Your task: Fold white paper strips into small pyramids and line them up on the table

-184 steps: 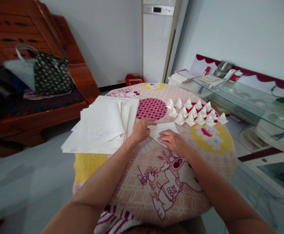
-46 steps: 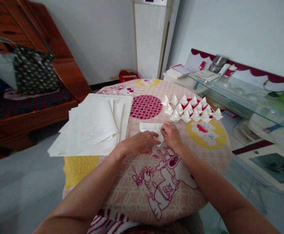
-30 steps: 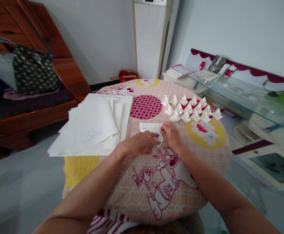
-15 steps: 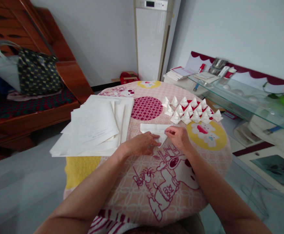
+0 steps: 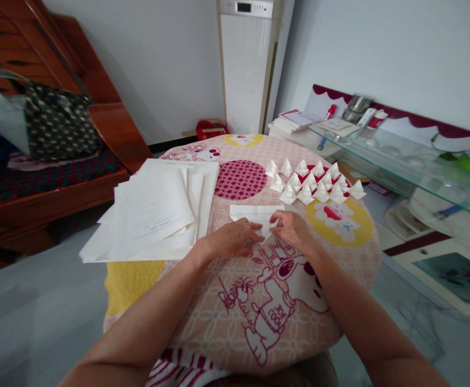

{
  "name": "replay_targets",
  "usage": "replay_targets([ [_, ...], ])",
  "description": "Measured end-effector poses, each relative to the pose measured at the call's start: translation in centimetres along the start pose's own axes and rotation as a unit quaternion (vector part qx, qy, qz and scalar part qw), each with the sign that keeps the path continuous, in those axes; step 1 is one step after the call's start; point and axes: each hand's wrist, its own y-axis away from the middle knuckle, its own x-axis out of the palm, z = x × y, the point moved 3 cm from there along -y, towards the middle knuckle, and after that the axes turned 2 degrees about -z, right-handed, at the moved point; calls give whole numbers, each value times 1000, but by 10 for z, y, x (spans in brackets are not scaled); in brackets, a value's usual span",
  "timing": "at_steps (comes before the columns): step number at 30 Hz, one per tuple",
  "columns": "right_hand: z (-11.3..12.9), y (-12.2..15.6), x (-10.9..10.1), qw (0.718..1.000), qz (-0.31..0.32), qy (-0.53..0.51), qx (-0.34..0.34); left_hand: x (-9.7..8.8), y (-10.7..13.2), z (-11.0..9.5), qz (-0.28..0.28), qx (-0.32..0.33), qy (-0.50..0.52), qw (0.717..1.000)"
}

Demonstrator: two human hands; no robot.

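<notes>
A folded white paper strip (image 5: 254, 213) lies on the round table with the pink cartoon cloth (image 5: 259, 301). My left hand (image 5: 232, 240) presses flat on the strip's near left part. My right hand (image 5: 293, 230) pinches its near right corner, fingers bent over the fold. Both hands nearly touch each other. A stack of loose white sheets (image 5: 156, 207) lies to the left of my hands. Several small folded white paper pyramids (image 5: 313, 184) stand in rows beyond my right hand.
A wooden bench (image 5: 57, 177) with a dark patterned bag (image 5: 59, 126) stands to the left. A tall white air conditioner (image 5: 243, 64) is at the back wall. A glass shelf (image 5: 399, 161) with books and small items runs along the right.
Since six seconds ago the sheet has been folded into a narrower strip. In the last second my right hand shifted slightly right, then back onto the strip's corner; my left hand stayed pressed down.
</notes>
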Motion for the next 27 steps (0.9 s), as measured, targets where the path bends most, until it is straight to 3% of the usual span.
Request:
replay_targets([
  [11, -25, -16, -6, 988, -94, 58, 112, 1, 0, 1, 10, -9, -13, 1000],
  [17, -21, -14, -5, 990, -96, 45, 92, -1, -1, 0, 8, -6, -18, 1000],
  [23, -25, -16, -6, 980, -118, 100, 125, -3, -1, -2, 11, -15, 1, 1000],
  [27, -18, -14, -1, 987, -98, 96, 84, -1, -1, 0, 9, -11, -9, 1000],
])
